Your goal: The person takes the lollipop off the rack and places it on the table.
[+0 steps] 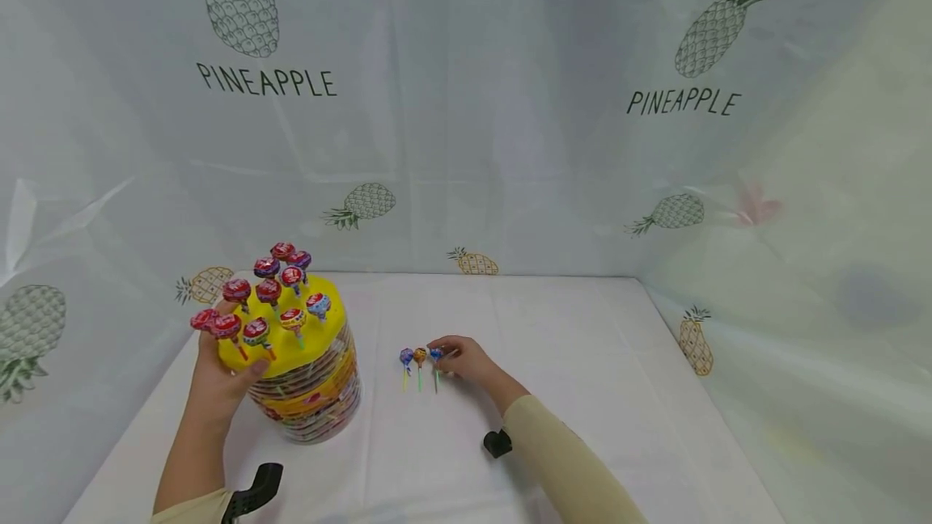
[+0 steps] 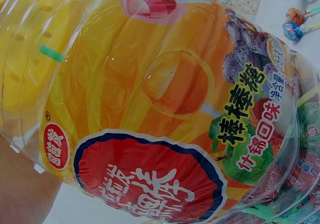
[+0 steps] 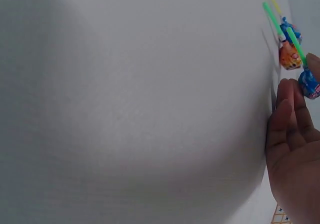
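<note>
A clear ribbed jar [image 1: 320, 399] of lollipops with a yellow lid [image 1: 316, 338] leans toward the left; its printed label [image 2: 135, 94] fills much of the left wrist view. Several wrapped lollipops stand with their sticks in the lid, among them a red one [image 1: 236, 291] and a blue one [image 1: 318, 306]. My left hand [image 1: 218, 374] grips the jar at the lid, thumb on the near side. On the right, my right hand [image 1: 466, 360] pinches a blue lollipop [image 3: 309, 84] by its wrapped head, its green stick pointing away. Beside it lie an orange lollipop [image 1: 420, 356] and a blue-purple lollipop [image 1: 406, 357].
A white cloth covers the table [image 1: 553, 330]. Behind and at the sides hangs a pale curtain [image 1: 480, 103] printed with pineapples. Dark wrist camera mounts [image 1: 498, 443] sit on both forearms. More lollipops [image 2: 295, 184] show inside the jar.
</note>
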Demonstrator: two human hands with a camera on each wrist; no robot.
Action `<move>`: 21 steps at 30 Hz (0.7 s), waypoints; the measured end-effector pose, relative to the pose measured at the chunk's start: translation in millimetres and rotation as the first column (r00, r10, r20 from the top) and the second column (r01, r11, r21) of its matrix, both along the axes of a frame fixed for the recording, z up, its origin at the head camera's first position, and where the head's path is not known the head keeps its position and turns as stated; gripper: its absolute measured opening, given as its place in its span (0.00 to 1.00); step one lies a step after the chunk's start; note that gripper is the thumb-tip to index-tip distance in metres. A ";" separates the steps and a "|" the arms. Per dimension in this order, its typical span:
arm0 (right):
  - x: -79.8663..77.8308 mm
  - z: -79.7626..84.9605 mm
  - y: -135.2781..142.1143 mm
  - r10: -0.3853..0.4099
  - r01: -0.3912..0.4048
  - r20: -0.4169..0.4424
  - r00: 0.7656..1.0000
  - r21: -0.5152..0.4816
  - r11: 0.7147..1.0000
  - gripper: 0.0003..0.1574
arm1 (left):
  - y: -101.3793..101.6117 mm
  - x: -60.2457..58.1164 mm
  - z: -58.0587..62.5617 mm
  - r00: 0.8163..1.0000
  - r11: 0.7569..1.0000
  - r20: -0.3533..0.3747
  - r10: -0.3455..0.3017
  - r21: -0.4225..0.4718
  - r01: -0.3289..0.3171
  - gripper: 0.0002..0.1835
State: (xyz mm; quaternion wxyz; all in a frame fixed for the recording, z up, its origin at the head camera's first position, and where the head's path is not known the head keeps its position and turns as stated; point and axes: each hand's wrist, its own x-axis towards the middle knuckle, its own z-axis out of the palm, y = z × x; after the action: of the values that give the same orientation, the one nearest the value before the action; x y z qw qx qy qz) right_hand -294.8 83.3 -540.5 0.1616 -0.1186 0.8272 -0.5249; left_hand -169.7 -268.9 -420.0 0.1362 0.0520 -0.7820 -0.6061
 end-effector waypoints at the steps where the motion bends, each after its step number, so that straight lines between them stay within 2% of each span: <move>1: -0.2 -1.1 -0.6 0.004 -0.004 -0.005 1.000 0.020 1.000 0.20 | 0.2 0.4 -0.1 1.000 1.000 -0.001 0.001 -0.004 -0.001 0.48; 5: -1.3 -2.7 -3.1 0.015 -0.013 -0.024 1.000 0.071 0.997 0.19 | 0.3 0.8 -0.8 1.000 1.000 -0.007 0.002 -0.011 -0.002 0.47; 12: -3.6 -5.5 -6.1 0.016 -0.011 -0.052 0.999 0.097 0.995 0.20 | 0.6 0.3 -0.5 1.000 1.000 0.013 0.009 -0.002 -0.009 0.48; 21: -2.5 -1.7 -10.6 0.040 -0.021 -0.095 0.995 0.199 0.980 0.22 | 0.9 0.9 0.0 1.000 1.000 0.017 0.018 -0.005 -0.018 0.48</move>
State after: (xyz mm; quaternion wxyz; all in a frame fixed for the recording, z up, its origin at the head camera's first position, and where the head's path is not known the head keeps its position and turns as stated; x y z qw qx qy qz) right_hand -297.3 72.7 -542.2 0.1398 -0.1401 0.8803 -0.4311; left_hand -168.8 -268.0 -420.0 0.1349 0.0639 -0.7841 -0.6024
